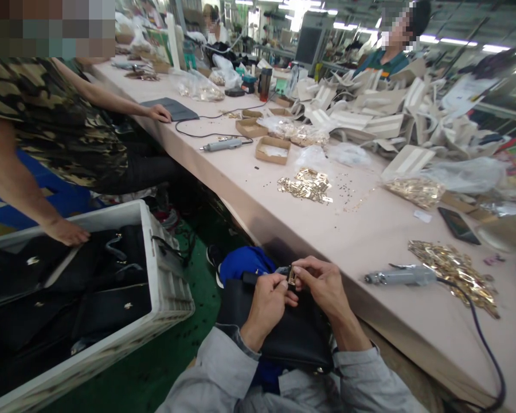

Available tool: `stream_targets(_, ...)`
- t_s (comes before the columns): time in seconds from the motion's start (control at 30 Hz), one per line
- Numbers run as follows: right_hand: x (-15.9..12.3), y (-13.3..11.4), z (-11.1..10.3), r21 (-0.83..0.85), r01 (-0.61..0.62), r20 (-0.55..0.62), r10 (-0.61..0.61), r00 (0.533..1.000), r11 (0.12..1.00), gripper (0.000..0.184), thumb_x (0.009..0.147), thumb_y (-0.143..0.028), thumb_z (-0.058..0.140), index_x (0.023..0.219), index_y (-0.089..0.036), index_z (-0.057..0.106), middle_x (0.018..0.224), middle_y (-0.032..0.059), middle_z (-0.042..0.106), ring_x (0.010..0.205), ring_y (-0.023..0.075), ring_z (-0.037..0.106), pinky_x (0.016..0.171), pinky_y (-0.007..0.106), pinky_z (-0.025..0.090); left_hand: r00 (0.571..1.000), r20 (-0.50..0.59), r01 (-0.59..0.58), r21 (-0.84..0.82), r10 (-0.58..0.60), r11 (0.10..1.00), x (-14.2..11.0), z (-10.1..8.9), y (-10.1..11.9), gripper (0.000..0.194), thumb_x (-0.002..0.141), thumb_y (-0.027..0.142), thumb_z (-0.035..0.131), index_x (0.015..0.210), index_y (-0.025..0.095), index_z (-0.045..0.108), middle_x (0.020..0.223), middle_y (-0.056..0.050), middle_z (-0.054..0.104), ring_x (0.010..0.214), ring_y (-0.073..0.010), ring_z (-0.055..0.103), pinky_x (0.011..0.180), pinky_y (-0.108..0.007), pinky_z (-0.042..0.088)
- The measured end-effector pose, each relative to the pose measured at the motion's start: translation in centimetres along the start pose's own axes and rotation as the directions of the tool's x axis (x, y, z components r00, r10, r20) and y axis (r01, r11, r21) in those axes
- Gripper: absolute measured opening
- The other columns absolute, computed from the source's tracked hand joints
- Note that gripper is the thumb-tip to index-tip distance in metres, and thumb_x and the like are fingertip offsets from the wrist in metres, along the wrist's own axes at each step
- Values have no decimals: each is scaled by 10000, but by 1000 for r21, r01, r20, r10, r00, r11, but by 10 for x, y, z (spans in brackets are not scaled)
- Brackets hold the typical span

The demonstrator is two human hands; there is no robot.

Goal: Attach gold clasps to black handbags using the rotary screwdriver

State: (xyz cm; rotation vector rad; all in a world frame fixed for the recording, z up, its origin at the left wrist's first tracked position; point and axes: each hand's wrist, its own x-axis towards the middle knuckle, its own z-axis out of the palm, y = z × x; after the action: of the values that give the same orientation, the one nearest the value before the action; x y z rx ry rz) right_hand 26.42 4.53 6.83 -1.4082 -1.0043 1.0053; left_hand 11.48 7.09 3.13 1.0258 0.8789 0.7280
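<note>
The gold fitting (pixel 292 275) sits between the person's two hands, at the upper edge of the black bag (pixel 279 338), which lies across the lap. The lap probably serves as a soft support, leaving both hands free for so small a part. The left hand (pixel 266 304) has its fingers narrowed against the fitting from 8 o'clock; whether they also grip black material beneath cannot be told. The right hand (pixel 324 287) pinches it from 2 o'clock, thumb and forefinger nearly together. The opposed grips seem meant to steady it and keep it turned to view.

Taking the fitting as the clock's centre, the near power screwdriver (pixel 402 276) rests on the bench (pixel 245 180) at 3 o'clock, its tip pointing back toward the hands, apparently for easy reach. Beyond it spreads the near heap of gold pieces (pixel 451 269). Another gold heap (pixel 305 184) lies loose at 12 o'clock, likely spread for easy picking, with a cardboard box (pixel 273 150) behind it. The far power screwdriver (pixel 224 144) lies at 11 o'clock, and pale strips (pixel 391 109) are heaped at 1 o'clock.

At 9 o'clock on the floor, a white crate (pixel 144 229) gathers black bags, its walls presumably keeping them together; a co-worker's hand (pixel 69 231) reaches in.
</note>
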Motion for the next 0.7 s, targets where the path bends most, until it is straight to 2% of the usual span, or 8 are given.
stream_targets(0.33,-2,7,2,-85,33,-43,-36,998,996,257,832,-438,812,911,-196,785,797,36,685,593,155,638,549,275,559,999,35,1,-83,2,997,-1,-1,5,219,849,240,569,881,89,725,817,-95,743,609,-151,693,607,-279,613)
stream_targets(0.5,-3,10,4,-121,30,-50,-36,998,992,270,840,-455,801,922,-200,769,768,45,708,601,173,654,564,289,568,999,36,21,-114,-17,993,-1,0,7,203,806,255,593,837,98,718,808,-90,731,606,-156,690,597,-279,602)
stream_targets(0.7,-2,10,3,-72,47,-23,-48,999,996,267,835,-449,804,905,-194,763,750,35,690,603,168,643,562,286,562,999,50,19,-137,-13,990,-1,-2,5,252,862,324,613,853,98,724,819,-93,735,627,-166,700,612,-280,603)
